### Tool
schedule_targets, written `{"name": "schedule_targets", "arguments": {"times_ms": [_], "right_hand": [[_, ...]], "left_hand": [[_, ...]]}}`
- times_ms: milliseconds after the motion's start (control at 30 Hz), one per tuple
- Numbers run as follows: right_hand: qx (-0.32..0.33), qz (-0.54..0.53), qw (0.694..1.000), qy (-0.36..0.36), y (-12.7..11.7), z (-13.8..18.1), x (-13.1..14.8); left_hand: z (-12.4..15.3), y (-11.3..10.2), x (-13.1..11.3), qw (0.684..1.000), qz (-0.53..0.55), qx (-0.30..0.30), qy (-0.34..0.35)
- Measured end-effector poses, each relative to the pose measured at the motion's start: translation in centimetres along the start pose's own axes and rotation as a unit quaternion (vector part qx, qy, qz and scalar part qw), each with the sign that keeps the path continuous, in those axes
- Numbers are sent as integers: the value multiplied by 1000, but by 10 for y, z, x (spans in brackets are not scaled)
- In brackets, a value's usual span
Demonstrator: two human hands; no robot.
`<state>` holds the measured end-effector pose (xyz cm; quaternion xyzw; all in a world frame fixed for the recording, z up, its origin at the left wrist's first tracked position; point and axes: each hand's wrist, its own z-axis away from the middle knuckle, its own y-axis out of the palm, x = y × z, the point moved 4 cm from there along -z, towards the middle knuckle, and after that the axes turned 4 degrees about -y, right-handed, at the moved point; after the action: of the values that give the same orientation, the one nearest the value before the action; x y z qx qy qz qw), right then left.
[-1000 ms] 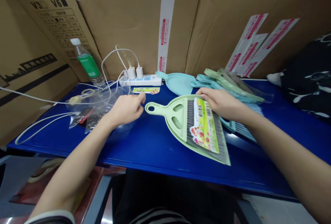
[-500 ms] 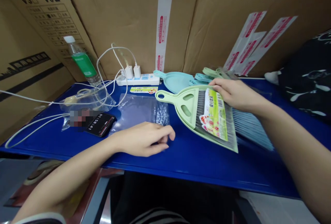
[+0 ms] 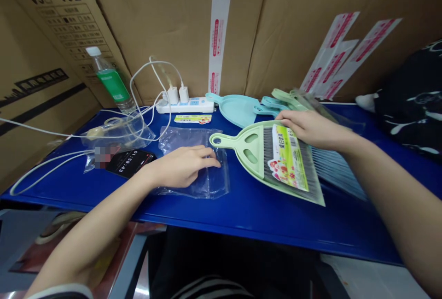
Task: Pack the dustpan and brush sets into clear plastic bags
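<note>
My right hand [image 3: 302,126] grips the upper edge of a light green dustpan [image 3: 248,149]. A brush with grey bristles [image 3: 267,158] lies nested in the pan, and a printed card label [image 3: 290,158] sits across the bristles. The pan's looped handle points left, its tip just over the edge of a clear plastic bag [image 3: 210,184]. On that flat bag rests my left hand [image 3: 186,165], palm down, fingers apart and slightly bent, with nothing seen in them. The left thumb is mostly hidden.
Blue dustpans [image 3: 238,108] and other green and blue handles [image 3: 272,103] lie behind. Blue bristles [image 3: 334,172] show under my right forearm. Leftward are a phone [image 3: 126,163], cables, a bagged item [image 3: 117,133], a bottle [image 3: 113,85], a power strip [image 3: 196,105] and a loose label [image 3: 193,119].
My left hand has moved left and away from me onto the plastic bag, which now lies more spread out toward the front. The dustpan in my right hand has shifted slightly right and down.
</note>
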<state>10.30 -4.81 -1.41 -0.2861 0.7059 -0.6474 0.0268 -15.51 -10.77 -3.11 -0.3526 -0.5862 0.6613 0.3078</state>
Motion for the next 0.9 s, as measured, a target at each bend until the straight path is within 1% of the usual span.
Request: {"name": "schedule_targets", "arguments": {"times_ms": [100,200,367,500,600,767,900], "right_hand": [[12,-19,1000,-16,5,-1,-5],[24,-33,998,-38,9,-2,-11],[34,-27,997,-69,14,-3,-15],[39,-20,997,-67,15,-3,-14],[42,-22,997,-68,15,-3,-14],[49,-37,994,-86,14,-2,-17],[48,-43,994,-84,14,-3,-18]], "left_hand": [[-1,1,0,999,-34,10,-20],[-2,2,0,999,-45,16,-19],[-3,0,0,998,-54,12,-23],[-3,0,-2,999,-43,12,-6],[-3,0,-1,999,-50,15,-11],[-1,-1,0,996,-83,-9,-24],[-1,-2,1,996,-81,-40,-10]]}}
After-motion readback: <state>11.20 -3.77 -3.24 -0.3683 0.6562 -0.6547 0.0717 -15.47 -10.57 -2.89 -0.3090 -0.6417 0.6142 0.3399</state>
